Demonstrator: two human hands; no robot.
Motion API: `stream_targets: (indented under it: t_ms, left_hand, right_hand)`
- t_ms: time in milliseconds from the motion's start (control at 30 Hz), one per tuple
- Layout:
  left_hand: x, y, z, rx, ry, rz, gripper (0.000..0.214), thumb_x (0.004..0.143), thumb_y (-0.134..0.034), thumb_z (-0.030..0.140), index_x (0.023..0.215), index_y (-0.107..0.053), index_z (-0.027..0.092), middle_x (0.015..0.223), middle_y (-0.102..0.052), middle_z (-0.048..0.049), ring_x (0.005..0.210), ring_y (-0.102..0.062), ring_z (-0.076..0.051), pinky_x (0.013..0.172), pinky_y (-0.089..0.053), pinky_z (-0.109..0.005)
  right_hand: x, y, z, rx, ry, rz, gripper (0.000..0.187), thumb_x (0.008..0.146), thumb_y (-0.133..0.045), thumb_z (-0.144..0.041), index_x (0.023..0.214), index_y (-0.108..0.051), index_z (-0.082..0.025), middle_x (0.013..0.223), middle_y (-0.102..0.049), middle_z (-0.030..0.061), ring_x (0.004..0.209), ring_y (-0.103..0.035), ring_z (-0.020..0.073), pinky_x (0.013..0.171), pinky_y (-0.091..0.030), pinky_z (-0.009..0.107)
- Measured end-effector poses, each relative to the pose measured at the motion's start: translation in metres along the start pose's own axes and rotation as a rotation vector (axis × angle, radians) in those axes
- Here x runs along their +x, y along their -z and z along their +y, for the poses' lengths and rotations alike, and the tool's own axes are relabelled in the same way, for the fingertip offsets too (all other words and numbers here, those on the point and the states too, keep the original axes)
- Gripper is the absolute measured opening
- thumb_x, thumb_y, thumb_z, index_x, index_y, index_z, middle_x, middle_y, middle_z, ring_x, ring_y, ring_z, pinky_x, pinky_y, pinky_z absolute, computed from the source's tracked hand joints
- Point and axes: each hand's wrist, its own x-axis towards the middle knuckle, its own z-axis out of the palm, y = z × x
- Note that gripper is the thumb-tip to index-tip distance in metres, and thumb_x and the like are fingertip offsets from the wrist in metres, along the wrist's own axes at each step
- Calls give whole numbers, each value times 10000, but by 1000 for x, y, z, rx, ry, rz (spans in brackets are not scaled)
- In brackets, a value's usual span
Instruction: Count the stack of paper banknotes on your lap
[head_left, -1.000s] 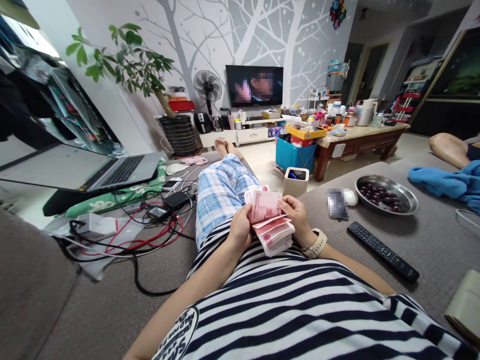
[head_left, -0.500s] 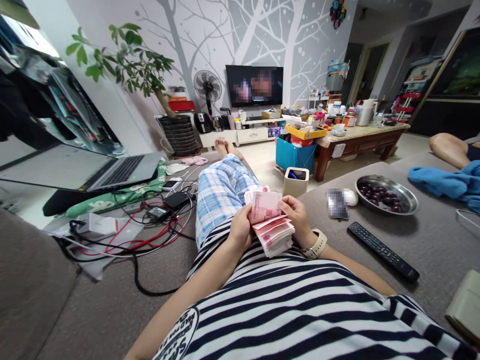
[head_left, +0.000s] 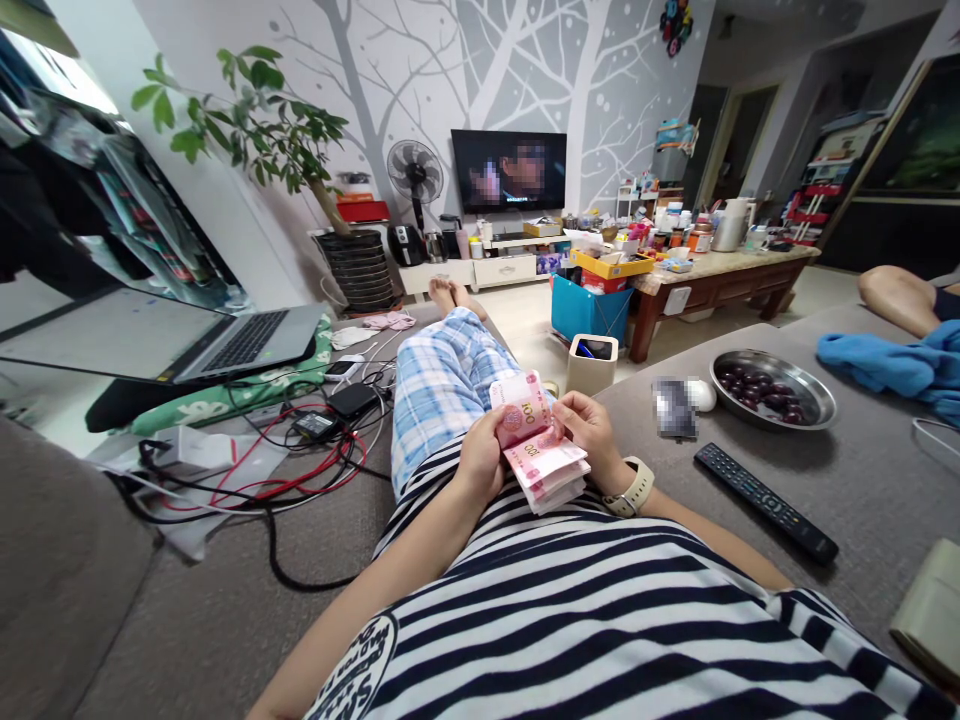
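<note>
A stack of pinkish-red banknotes (head_left: 546,462) marked 100 lies bent over above my lap, its lower ends fanned toward my striped shirt. My left hand (head_left: 484,455) grips the stack from the left side, thumb on top. On the right, my right hand (head_left: 589,430) pinches the edge of the notes near the fold, with its fingers curled. A light watch is on that wrist. Part of the stack stands up past the fold, above the plaid trousers (head_left: 442,370). The fingers under the notes are hidden.
On the sofa to my right are a remote control (head_left: 765,502), a white mouse (head_left: 702,395) and a steel bowl (head_left: 821,405) of dark fruit. Tangled cables (head_left: 300,470) and a laptop (head_left: 255,340) are at the left. Another person's knee (head_left: 900,298) shows at far right.
The upper note has turned, so a different face marked 100 now shows on both sides of the fold. My right fingers have shifted slightly left along the note's edge.
</note>
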Motion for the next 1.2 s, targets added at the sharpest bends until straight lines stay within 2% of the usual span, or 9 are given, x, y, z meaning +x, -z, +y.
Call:
stream_targets:
  t_ms: [200,400,533,633,933,1200]
  left_hand:
    - [-7,-4,8,50,-36,-31,176,695,-778,289,781,-685,166,796,-736,-28,774,-682,-197,829,-546,-344]
    - [-12,-7,11,62,-44,-86,159,708,-747,252,832,-678,181,819,-739,-29,750,-680,-178,787,-543,-318]
    - [-12,-5,13,95,-8,-128,220,681,-787,289,833,-673,178,760,-716,-19,680,-653,-166,738,-531,-311]
    - [-12,-4,14,103,11,-152,268,651,-817,323,821,-670,175,751,-709,-15,660,-640,-162,708,-521,-307]
    - [-12,-7,14,79,-51,-93,173,662,-786,307,720,-682,181,725,-721,-12,685,-653,-169,721,-529,-304]
    - [-11,-5,13,67,-28,-116,175,699,-765,317,781,-716,170,787,-754,-47,715,-683,-189,758,-546,-322]
  right_hand:
    - [8,2,5,-49,25,82,435,659,-814,-570,710,-572,-212,640,-544,-36,594,-482,128,578,-416,270]
    - [17,4,4,-58,-6,35,363,704,-781,-526,733,-646,-191,700,-611,-7,646,-529,141,625,-445,277]
    - [18,2,1,-95,-40,-28,333,754,-729,-491,659,-614,-193,619,-588,-18,582,-491,133,565,-407,270]
    - [18,1,-2,-127,-39,-22,336,755,-717,-475,620,-590,-195,572,-548,-31,550,-454,124,540,-378,266]
    - [19,2,0,-141,-1,-5,434,823,-662,-555,574,-568,-212,566,-555,-11,554,-446,140,532,-358,276]
    - [22,6,4,-253,53,-6,455,846,-644,-581,589,-577,-212,591,-556,-4,579,-460,147,533,-361,274]
